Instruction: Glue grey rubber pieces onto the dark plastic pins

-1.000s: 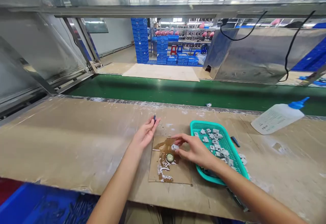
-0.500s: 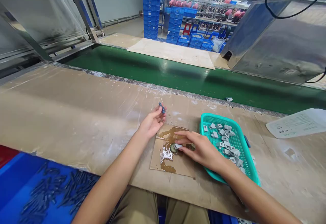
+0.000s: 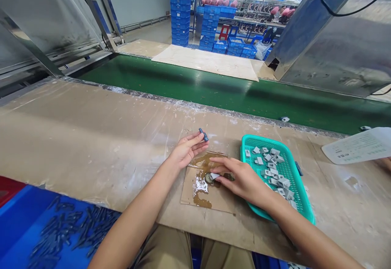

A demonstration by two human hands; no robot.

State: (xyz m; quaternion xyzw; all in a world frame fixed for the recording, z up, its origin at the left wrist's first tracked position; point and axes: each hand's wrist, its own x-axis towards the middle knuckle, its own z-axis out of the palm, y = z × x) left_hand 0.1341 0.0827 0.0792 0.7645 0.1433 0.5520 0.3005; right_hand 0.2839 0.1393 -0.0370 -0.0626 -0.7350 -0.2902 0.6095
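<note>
My left hand (image 3: 187, 151) pinches a small dark blue-grey plastic part (image 3: 203, 134) between thumb and fingertips, just above the worn bench top. My right hand (image 3: 241, 178) holds a small grey block (image 3: 214, 175) in its fingertips and presses it onto a round cap (image 3: 209, 177) that sits in a brown glue puddle on a cardboard square (image 3: 214, 197). A teal mesh basket (image 3: 301, 197) with several grey blocks (image 3: 271, 167) stands right beside my right wrist.
A green conveyor belt (image 3: 214, 91) runs along the far side of the bench. A white squeeze bottle (image 3: 357, 146) lies at the right. A blue bin (image 3: 36, 228) with several dark parts sits below the bench at lower left. Stacked blue crates (image 3: 181, 10) stand far behind.
My view tilted downward, so the bin came into sight. My right hand brought the grey block down onto the cap. My left hand turned its dark part slightly and shifted right.
</note>
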